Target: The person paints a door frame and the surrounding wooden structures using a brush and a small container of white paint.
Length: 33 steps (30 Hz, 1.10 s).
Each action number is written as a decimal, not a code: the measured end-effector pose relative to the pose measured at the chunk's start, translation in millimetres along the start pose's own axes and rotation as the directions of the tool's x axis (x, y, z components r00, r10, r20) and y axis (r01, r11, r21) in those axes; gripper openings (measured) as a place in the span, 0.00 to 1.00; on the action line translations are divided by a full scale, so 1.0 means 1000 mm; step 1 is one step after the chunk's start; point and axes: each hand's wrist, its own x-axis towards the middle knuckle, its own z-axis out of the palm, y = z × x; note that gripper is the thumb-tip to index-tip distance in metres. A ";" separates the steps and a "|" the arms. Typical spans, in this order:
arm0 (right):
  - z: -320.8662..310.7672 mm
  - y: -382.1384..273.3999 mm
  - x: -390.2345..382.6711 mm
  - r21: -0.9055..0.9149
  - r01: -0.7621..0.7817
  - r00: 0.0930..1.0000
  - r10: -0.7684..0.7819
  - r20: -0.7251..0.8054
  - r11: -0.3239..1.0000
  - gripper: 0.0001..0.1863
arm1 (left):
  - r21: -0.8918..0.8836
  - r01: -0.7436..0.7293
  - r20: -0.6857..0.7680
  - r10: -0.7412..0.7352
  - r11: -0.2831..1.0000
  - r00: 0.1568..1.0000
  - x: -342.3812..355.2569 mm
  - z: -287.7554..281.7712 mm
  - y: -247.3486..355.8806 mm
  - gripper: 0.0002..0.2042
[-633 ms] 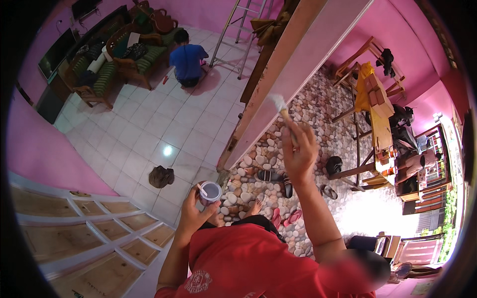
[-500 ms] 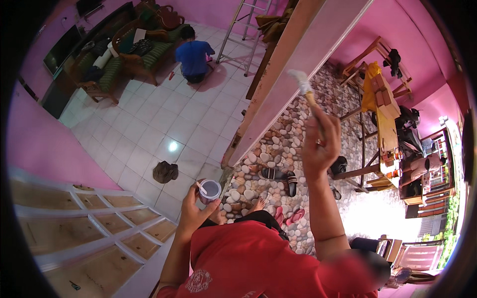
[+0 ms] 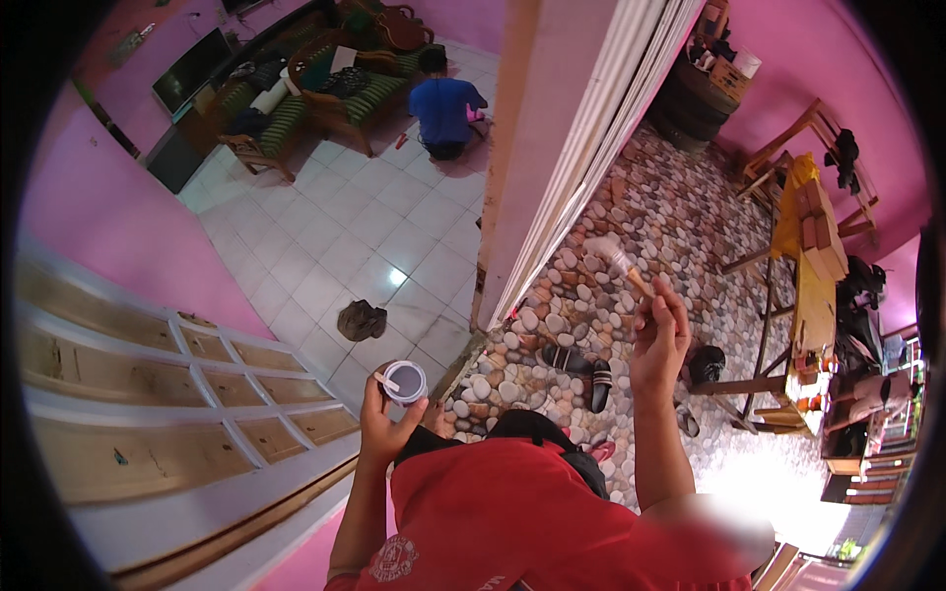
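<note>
A small open jar of grey paint [image 3: 406, 379] is gripped by my left hand [image 3: 386, 422], with a pale stick leaning at its rim. My right hand [image 3: 662, 340] is closed around the wooden handle of a paintbrush [image 3: 623, 261]. Whitish paint coats the bristles, which point up and left, apart from the door frame [image 3: 552, 177]. That frame rises ahead of me, pale pink on its face with whiter ridged edges along the right.
A panelled door [image 3: 217, 394] stands at my left. On the tiles lies a dark crumpled cloth [image 3: 362, 320]; farther off a person in blue [image 3: 445, 110] crouches near green striped sofas [image 3: 258, 133]. Black sandals [image 3: 581, 369] lie on the pebble-patterned floor, beside a wooden workbench [image 3: 803, 305].
My right hand has drawn the brush down and away from the door frame. The view has swung, so the frame's ridged side shows more. The jar stays in my left hand.
</note>
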 end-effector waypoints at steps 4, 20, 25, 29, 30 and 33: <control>-0.055 0.016 0.016 0.073 -0.244 0.969 0.241 0.047 0.967 0.16 | -0.001 -0.019 -0.088 0.019 1.000 0.996 -0.023 0.056 -0.004 0.31; -0.165 0.071 -0.005 -0.145 -0.608 0.724 0.620 0.302 0.781 0.15 | 0.070 0.024 -0.185 -0.011 0.997 0.983 -0.125 0.182 -0.007 0.35; -0.179 0.069 -0.026 -0.271 -0.577 0.658 0.636 0.404 0.770 0.15 | 0.076 0.039 -0.313 -0.013 0.996 0.950 -0.174 0.199 -0.006 0.36; -0.192 0.069 -0.059 -0.390 -0.604 0.535 0.716 0.448 0.695 0.17 | 0.108 0.035 -0.383 0.009 0.994 0.924 -0.227 0.207 -0.027 0.36; -0.196 0.069 -0.066 -0.403 -0.601 0.500 0.718 0.484 0.690 0.17 | 0.137 -0.014 -0.418 0.071 0.990 0.906 -0.241 0.212 -0.031 0.36; -0.203 0.052 -0.089 -0.436 -0.633 0.397 0.751 0.527 0.640 0.13 | 0.071 0.027 -0.483 0.011 0.997 0.876 -0.284 0.230 -0.038 0.35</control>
